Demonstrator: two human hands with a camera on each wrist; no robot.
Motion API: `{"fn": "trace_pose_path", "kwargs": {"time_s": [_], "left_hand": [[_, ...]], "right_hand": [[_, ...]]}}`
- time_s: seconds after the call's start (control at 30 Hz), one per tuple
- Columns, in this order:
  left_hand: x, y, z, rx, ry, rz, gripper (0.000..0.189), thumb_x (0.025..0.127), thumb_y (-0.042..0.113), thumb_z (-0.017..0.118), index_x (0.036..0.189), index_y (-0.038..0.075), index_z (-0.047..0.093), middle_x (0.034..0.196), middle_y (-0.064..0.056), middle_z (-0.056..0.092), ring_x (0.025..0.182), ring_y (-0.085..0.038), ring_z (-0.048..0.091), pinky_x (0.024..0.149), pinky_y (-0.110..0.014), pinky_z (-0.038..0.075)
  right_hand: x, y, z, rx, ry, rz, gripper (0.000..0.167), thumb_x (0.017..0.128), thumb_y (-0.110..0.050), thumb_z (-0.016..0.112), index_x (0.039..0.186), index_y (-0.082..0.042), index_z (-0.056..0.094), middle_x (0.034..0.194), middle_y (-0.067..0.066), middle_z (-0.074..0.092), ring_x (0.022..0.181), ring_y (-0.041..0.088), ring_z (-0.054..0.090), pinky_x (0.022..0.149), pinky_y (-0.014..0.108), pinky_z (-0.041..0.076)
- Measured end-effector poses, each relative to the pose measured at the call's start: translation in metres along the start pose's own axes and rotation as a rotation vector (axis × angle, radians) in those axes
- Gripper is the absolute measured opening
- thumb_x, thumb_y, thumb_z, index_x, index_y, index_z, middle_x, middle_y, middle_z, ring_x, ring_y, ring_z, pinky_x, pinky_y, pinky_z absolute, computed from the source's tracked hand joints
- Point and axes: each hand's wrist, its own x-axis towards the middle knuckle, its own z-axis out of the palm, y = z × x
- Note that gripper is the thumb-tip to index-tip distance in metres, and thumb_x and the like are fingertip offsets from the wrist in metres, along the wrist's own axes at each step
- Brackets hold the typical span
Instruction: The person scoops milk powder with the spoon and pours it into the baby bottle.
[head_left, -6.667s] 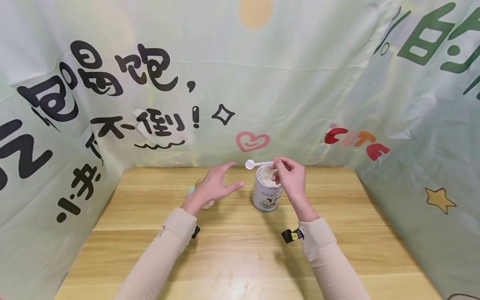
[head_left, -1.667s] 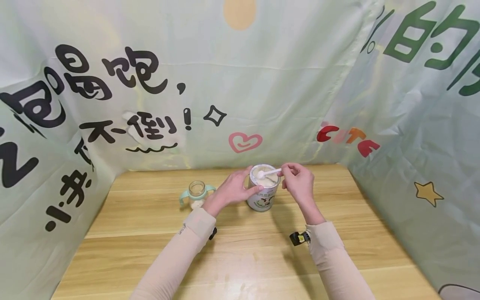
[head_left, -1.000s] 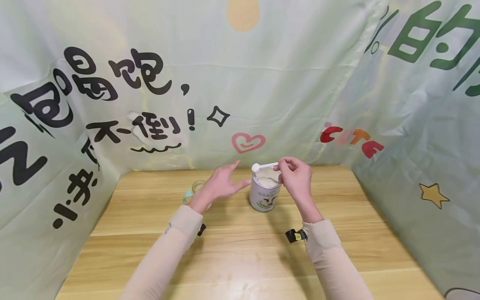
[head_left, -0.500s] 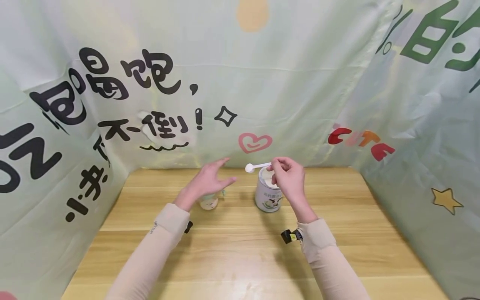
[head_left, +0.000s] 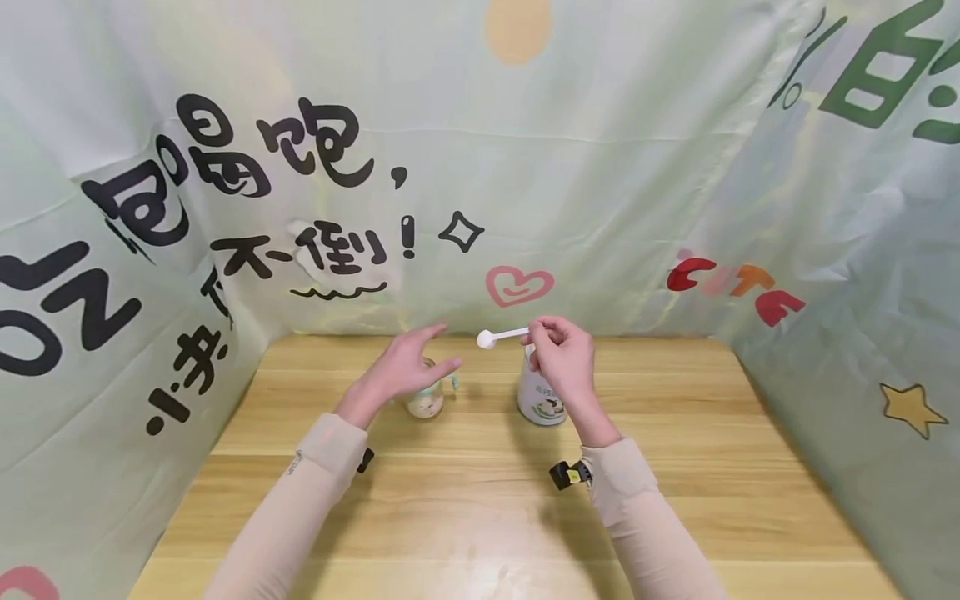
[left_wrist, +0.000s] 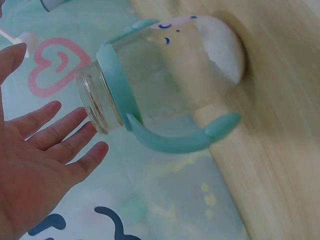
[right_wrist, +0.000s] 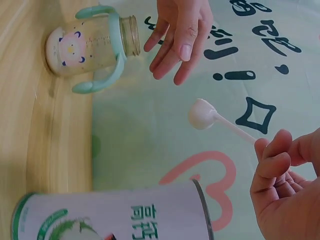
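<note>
My right hand [head_left: 564,354] pinches the handle of a white measuring scoop [head_left: 487,339], its bowl held out to the left above the table. The right wrist view shows the scoop [right_wrist: 202,114] close up, with a rounded white bowl. Behind that hand stands a white milk powder can [head_left: 542,400]; the hand covers most of its top. My left hand [head_left: 401,367] is spread with extended fingers beside the mouth of a clear baby bottle [head_left: 426,404], holding nothing. The bottle [left_wrist: 165,75] stands uncapped, with mint green handles and white powder at its bottom.
The wooden table [head_left: 465,500] ends at a pale printed curtain [head_left: 600,208] at the back and on both sides. A small black wrist camera [head_left: 564,475] is strapped at the right cuff.
The scoop has come out of the can and moved left with my right hand. My left hand has gone from the can's rim left to the bottle.
</note>
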Motion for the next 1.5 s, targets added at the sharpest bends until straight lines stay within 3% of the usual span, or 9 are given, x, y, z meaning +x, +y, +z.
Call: {"fn": "trace_pose_path", "kwargs": {"time_s": [0.07,0.17,0.3,0.53,0.97,1.23,1.5], "left_hand": [[-0.002,-0.003,-0.001,0.008,0.005,-0.001,0.081,0.098,0.054,0.069,0.158,0.004,0.045,0.159,-0.017,0.052,0.144,-0.040,0.053,0.125,-0.054,0.039],[-0.006,-0.008,-0.002,0.006,0.010,-0.014,0.081,0.098,0.054,0.069,0.157,0.005,0.046,0.159,-0.016,0.052,0.148,-0.040,0.049,0.125,-0.053,0.039],[-0.012,-0.015,-0.002,0.002,0.018,-0.029,0.081,0.096,0.055,0.070,0.157,0.006,0.047,0.158,-0.016,0.054,0.146,-0.040,0.051,0.123,-0.054,0.041],[-0.021,-0.024,-0.001,-0.008,0.022,-0.047,0.080,0.096,0.054,0.071,0.155,0.006,0.049,0.157,-0.018,0.055,0.145,-0.042,0.052,0.122,-0.057,0.042],[-0.033,-0.034,0.001,-0.015,0.017,-0.106,0.084,0.095,0.058,0.071,0.155,0.005,0.049,0.156,-0.018,0.055,0.141,-0.042,0.055,0.119,-0.060,0.044],[-0.040,-0.039,0.001,-0.017,0.009,-0.138,0.084,0.094,0.059,0.071,0.156,0.007,0.048,0.157,-0.020,0.054,0.143,-0.044,0.052,0.118,-0.063,0.044],[-0.044,-0.046,0.003,-0.031,0.015,-0.144,0.084,0.094,0.057,0.073,0.156,0.007,0.048,0.154,-0.021,0.056,0.139,-0.044,0.056,0.115,-0.062,0.047]], "right_hand": [[0.000,0.000,0.004,-0.005,0.000,-0.005,0.017,0.102,-0.015,0.064,0.105,-0.004,0.075,0.091,0.026,0.076,0.044,0.007,0.054,0.044,0.017,0.043],[-0.001,-0.001,0.010,-0.003,-0.014,-0.010,0.017,0.102,-0.016,0.064,0.106,-0.004,0.075,0.090,0.024,0.077,0.044,0.008,0.055,0.042,0.018,0.041],[-0.002,-0.003,0.017,0.007,-0.037,-0.008,0.018,0.103,-0.015,0.063,0.107,-0.004,0.076,0.088,0.020,0.078,0.044,0.009,0.056,0.041,0.018,0.041],[-0.004,-0.003,0.029,0.031,-0.045,-0.003,0.016,0.103,-0.013,0.064,0.106,-0.002,0.075,0.092,0.028,0.077,0.044,0.009,0.056,0.041,0.017,0.040],[-0.011,-0.002,0.057,0.025,-0.118,-0.026,0.016,0.103,-0.014,0.063,0.107,-0.006,0.076,0.089,0.020,0.078,0.046,0.012,0.057,0.043,0.019,0.039],[-0.016,0.000,0.074,0.002,-0.139,-0.046,0.015,0.103,-0.018,0.065,0.104,-0.009,0.077,0.086,0.014,0.078,0.052,0.032,0.064,0.041,0.020,0.039],[-0.019,0.003,0.083,-0.011,-0.177,-0.066,0.015,0.103,-0.019,0.064,0.103,-0.010,0.077,0.088,0.018,0.078,0.060,0.049,0.065,0.042,0.019,0.040]]}}
